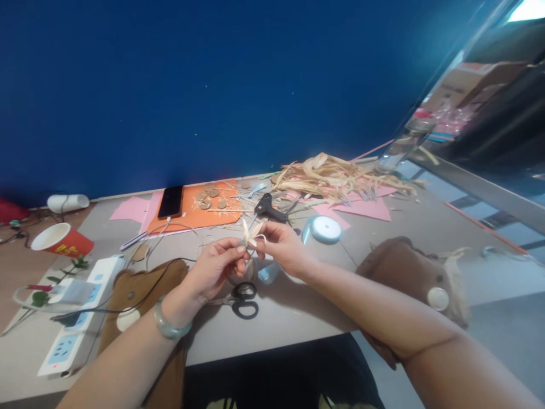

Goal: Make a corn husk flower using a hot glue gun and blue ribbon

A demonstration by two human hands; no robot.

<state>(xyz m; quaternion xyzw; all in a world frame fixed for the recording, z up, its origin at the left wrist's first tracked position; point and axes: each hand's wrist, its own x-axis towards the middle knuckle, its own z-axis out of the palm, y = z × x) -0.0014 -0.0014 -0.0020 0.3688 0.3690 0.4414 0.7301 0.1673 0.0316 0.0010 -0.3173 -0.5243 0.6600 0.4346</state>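
Above the front of the table, a small pale flower-like piece of dried husk strips [250, 232] is held between my two hands. My left hand [221, 262] pinches its base between thumb and fingers. From the other side, the fingertips of my right hand [281, 245] are closed on its petals. Black-handled scissors [244, 308] lie below my hands. Just beyond them rests a black glue gun [269, 209]. To the right of my right hand lies a roll of pale blue ribbon [326, 229]. My fingers hide part of the piece.
A heap of dried husks [327, 176] lies at the back right. Further left are a phone [170, 202], an orange sheet [196, 213] with wood discs, a red cup [63, 240] and a power strip [80, 318]. Brown bags [400, 278] flank my arms. A blue wall [213, 85] stands behind.
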